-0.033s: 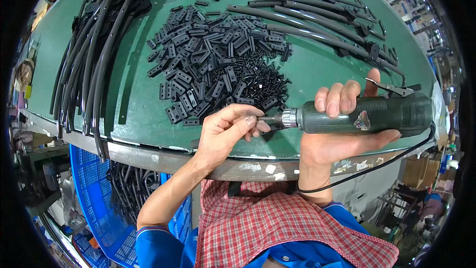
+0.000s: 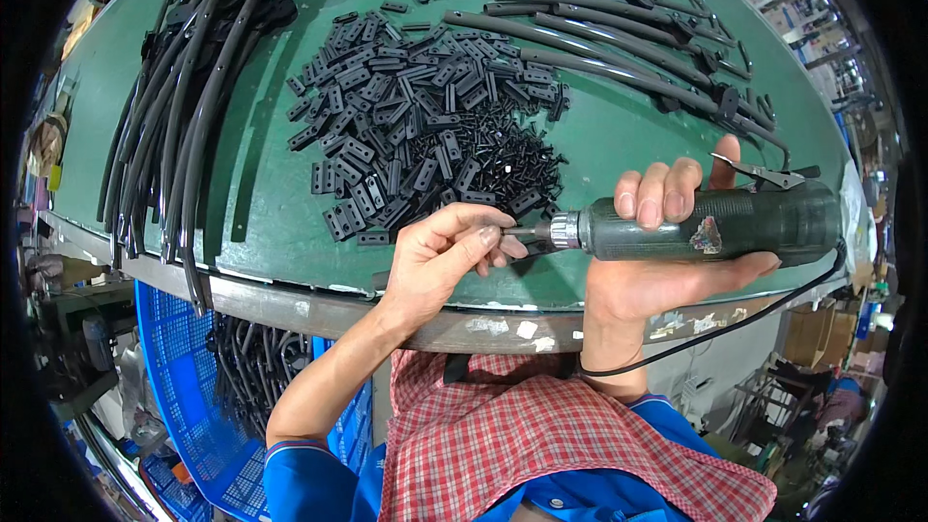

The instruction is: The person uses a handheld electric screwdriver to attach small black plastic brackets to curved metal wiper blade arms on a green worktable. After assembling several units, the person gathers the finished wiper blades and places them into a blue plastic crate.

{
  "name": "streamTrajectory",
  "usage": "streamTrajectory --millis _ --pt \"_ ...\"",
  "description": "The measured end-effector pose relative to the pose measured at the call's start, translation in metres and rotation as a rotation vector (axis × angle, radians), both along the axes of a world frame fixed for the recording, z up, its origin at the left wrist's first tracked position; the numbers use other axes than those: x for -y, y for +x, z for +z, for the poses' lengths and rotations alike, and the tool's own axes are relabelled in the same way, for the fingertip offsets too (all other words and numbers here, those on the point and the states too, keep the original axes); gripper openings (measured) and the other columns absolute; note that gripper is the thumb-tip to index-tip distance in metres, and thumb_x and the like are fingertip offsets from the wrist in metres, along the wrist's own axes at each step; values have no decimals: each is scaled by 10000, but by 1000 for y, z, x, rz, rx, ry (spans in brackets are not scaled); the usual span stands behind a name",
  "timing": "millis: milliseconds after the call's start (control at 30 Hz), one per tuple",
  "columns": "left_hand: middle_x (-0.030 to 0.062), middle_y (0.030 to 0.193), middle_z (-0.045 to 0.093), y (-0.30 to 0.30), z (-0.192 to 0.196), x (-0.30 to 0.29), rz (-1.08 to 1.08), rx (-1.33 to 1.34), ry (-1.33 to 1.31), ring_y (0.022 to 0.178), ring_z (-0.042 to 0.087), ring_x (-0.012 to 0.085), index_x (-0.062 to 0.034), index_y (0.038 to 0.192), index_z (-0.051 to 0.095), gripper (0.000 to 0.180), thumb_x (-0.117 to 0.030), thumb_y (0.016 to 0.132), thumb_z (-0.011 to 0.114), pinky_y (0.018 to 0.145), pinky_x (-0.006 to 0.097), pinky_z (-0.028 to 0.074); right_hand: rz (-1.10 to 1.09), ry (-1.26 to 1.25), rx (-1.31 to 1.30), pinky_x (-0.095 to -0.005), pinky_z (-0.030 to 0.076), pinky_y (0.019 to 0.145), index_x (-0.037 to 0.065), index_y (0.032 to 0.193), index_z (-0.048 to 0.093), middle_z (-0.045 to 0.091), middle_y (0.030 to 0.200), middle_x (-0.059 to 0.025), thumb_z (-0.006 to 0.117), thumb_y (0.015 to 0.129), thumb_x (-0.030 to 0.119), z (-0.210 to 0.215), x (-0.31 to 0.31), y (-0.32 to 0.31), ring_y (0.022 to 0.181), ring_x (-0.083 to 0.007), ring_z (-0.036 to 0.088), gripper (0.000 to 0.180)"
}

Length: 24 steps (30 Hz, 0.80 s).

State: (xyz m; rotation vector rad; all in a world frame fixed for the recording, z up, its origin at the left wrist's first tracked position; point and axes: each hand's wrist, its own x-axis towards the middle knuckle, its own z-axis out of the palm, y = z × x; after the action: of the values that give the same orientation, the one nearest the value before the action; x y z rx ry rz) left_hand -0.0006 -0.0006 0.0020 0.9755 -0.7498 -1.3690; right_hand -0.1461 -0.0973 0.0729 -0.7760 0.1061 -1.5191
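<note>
My right hand (image 2: 652, 282) is wrapped round a dark green electric screwdriver (image 2: 773, 224), held level with its bit pointing left. At the bit's tip, the thumb and fingers of my left hand (image 2: 435, 249) are pinched together. What they hold there is hidden by the fingers. A dark tube end (image 2: 382, 280) shows beneath my left hand at the table's near edge. Just beyond the hands lies a pile of small black two-hole blocks (image 2: 372, 101), with a heap of black screws (image 2: 507, 153) on its right side.
Bent dark metal tubes (image 2: 184, 135) lie bundled on the green table (image 2: 275, 184) at left. Several more tubes (image 2: 619, 34) rest at the far right. A black cord (image 2: 725, 329) hangs from the screwdriver past my right wrist. Below the table's left edge stands a blue basket (image 2: 179, 367) holding dark tubes.
</note>
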Motion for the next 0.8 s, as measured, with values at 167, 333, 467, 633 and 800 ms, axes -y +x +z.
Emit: streamTrajectory --millis 167,333,467,633,800 --pt "130 1016 662 0 9 -3 11 31 -16 841 619 152 11 1137 601 256 -99 906 597 756 277 503 37 53 29 -312 373 595 24 1349 416 413 748 -17 494 831 712 6 3 -5 623 -138 412 865" --pt "148 1019 597 -8 5 -4 128 999 -349 945 571 269 0 1111 620 396 -98 738 707 828 358 465 79 -72 -71 -338 384 594 8 1378 370 424 731 -31 546 798 716 14 3 -22 609 -153 433 932" --pt "94 963 613 -17 -7 -6 75 1291 -293 881 571 268 -20 1064 644 359 -139 733 718 771 383 468 53 -214 -268 -355 418 523 12 1417 286 459 726 -55 536 738 784 11 -12 -15 549 -183 500 1058" --pt "86 926 618 -17 -10 -5 116 1263 -328 841 578 254 -19 1031 657 323 -123 730 709 735 358 483 45 -263 -376 -358 456 542 19 1418 275 488 725 -63 526 703 814 10 -18 -7 565 -187 519 1098" --pt "87 921 617 -18 -13 -7 126 1228 -299 820 578 255 -18 1028 657 320 -108 725 703 703 350 497 142 -342 -530 -363 465 568 42 1397 310 517 747 -73 583 698 777 2 -15 -5 579 -202 531 1051"
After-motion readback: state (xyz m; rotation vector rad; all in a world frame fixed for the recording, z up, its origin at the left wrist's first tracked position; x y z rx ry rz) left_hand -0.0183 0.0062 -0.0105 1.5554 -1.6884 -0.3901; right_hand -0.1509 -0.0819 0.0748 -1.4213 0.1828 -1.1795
